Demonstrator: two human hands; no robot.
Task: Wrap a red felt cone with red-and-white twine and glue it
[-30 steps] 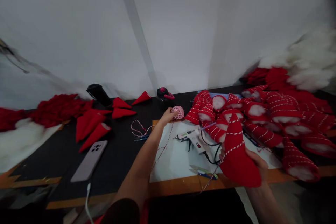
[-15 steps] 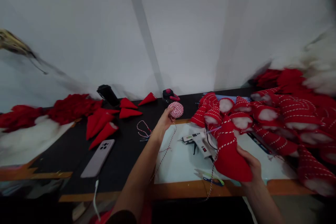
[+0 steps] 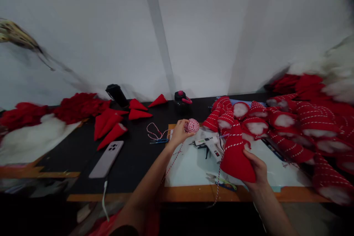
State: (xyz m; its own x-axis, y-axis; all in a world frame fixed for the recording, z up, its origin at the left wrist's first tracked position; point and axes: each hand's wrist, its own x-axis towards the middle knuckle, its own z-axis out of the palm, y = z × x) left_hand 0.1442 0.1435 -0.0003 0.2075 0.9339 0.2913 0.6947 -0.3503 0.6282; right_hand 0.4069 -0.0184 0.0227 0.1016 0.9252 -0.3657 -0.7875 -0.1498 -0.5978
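Your left hand point(image 3: 179, 133) grips a round ball of red-and-white twine point(image 3: 192, 125) in curled fingers point(image 3: 181, 125) above the far edge of a pale rectangular cutting mat point(image 3: 188, 169). Your right hand point(image 3: 256, 167) closes around a red felt cone point(image 3: 235, 158) wound with twine, over the mat's right side. A white hot glue gun point(image 3: 208, 143) lies on the mat between them.

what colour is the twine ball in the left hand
Red and white twine, clearest in the head view.
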